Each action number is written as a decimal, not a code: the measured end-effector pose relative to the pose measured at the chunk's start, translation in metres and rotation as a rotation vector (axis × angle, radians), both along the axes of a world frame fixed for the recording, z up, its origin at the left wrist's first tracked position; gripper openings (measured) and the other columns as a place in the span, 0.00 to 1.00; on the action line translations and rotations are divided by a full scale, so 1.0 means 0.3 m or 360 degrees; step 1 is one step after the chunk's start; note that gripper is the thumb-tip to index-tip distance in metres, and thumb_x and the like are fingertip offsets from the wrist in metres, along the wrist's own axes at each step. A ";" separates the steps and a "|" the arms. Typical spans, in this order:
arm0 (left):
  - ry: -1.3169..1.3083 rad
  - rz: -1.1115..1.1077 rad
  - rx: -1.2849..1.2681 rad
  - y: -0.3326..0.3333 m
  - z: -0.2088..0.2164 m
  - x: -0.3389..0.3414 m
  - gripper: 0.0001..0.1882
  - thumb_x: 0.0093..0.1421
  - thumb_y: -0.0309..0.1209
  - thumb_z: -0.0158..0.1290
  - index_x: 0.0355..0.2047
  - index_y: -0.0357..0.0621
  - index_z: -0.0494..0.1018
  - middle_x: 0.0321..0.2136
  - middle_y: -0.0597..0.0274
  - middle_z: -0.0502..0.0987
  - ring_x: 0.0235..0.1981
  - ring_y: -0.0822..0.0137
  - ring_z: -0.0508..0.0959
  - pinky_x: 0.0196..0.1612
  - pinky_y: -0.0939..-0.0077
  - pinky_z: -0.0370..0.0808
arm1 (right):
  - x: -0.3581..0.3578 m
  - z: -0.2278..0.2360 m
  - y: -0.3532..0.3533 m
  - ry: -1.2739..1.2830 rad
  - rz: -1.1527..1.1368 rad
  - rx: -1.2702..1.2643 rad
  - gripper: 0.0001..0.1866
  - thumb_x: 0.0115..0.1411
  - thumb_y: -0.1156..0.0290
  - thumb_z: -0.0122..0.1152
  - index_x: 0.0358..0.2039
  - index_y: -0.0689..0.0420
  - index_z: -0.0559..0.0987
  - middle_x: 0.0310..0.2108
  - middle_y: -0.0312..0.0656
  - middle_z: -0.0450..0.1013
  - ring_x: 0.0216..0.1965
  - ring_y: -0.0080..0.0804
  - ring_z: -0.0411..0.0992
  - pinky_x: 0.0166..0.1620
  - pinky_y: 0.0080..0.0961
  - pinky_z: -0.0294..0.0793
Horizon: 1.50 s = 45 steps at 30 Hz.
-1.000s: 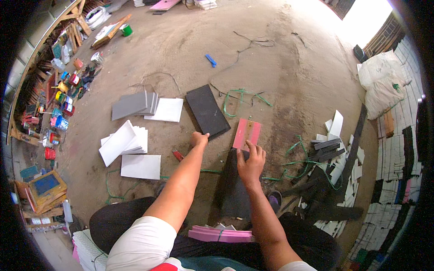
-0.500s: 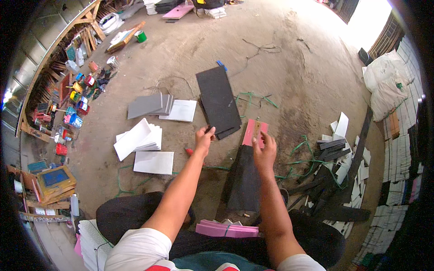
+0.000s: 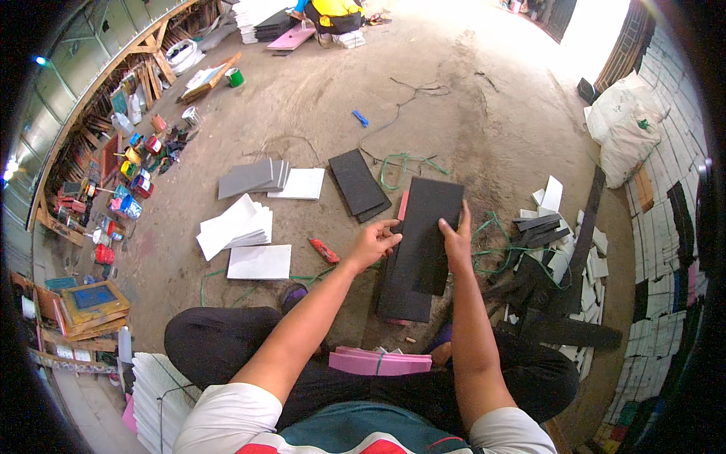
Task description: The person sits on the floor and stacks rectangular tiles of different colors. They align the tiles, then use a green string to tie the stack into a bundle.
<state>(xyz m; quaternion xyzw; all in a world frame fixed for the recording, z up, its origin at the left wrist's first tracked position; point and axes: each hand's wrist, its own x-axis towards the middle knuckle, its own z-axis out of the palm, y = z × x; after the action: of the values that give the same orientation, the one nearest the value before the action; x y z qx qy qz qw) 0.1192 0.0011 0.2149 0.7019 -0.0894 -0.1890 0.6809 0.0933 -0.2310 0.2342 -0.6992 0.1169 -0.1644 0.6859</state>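
My right hand [image 3: 457, 240] grips the right edge of a black foam sheet [image 3: 429, 227], its thumb lying on the upper face. At the sheet's left edge my left hand [image 3: 376, 244] has its fingers curled and pressed together against it. The sheet overlaps another black sheet [image 3: 408, 306] on the floor in front of me. A red strip of board [image 3: 403, 206] shows beside the held sheet. Farther off lie smaller black sheets [image 3: 357, 184], slightly fanned. A red cutter knife [image 3: 324, 250] rests on the floor left of my left hand.
White sheets [image 3: 259, 262] and grey sheets [image 3: 249, 178] lie at left. Offcuts [image 3: 560, 242] are heaped at right among green string [image 3: 491, 227]. A tied pink bundle [image 3: 378, 362] is by my legs. Paint cans [image 3: 128, 206] line the left side. Another person [image 3: 338, 11] crouches at the far end.
The black sheet has come from the far pile, rightward and nearer, over the red board and the other black sheet. Both hands are now at its edges. A person's yellow clothing now shows far off.
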 end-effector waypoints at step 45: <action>0.0435 0.0921 0.0742 0.122 -0.521 0.338 0.22 0.57 0.41 0.66 0.46 0.37 0.80 0.40 0.51 0.84 0.43 0.57 0.83 0.48 0.63 0.76 | 0.225 -0.146 0.270 0.0209 -0.0024 -0.1775 0.26 0.58 0.55 0.68 0.54 0.53 0.78 0.49 0.48 0.73 0.55 0.50 0.68 0.58 0.46 0.66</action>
<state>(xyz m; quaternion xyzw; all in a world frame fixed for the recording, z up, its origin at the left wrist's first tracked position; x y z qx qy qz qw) 0.2207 0.0377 0.0586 0.8022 0.2490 -0.0962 0.5341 0.1609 -0.1499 0.1904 -0.9639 0.0598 -0.1624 0.2023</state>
